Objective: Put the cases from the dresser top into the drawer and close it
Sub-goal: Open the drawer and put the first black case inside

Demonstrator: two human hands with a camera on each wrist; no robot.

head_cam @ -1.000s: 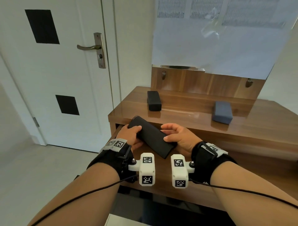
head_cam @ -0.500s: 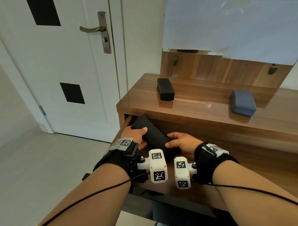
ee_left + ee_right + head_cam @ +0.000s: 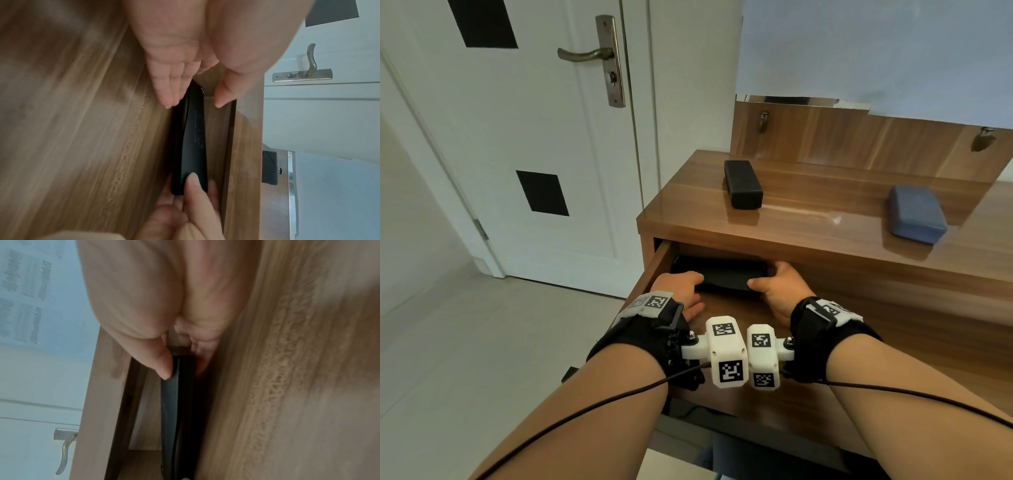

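A long black case (image 3: 722, 279) lies crosswise in the open drawer (image 3: 655, 265), partly under the dresser top (image 3: 808, 219). My left hand (image 3: 683, 287) is at its left end; in the left wrist view the fingers (image 3: 170, 92) are straight against the case (image 3: 193, 138) and the thumb (image 3: 223, 95) stands clear of it. My right hand (image 3: 777, 284) pinches the right end, thumb (image 3: 162, 363) on one side of the case (image 3: 176, 410) and fingers on the other. A short black case (image 3: 743, 188) and a blue-grey case (image 3: 916, 214) sit on the dresser top.
A white door (image 3: 534, 137) with a metal lever handle (image 3: 585, 54) stands left of the dresser. A wooden back panel (image 3: 859, 140) with two hooks rises behind the top, with a covered mirror above. Pale floor lies at the lower left.
The long black case has gone from slanted in front of the dresser's edge down into the drawer, turned crosswise. Both hands moved in with it; the left thumb has come off.
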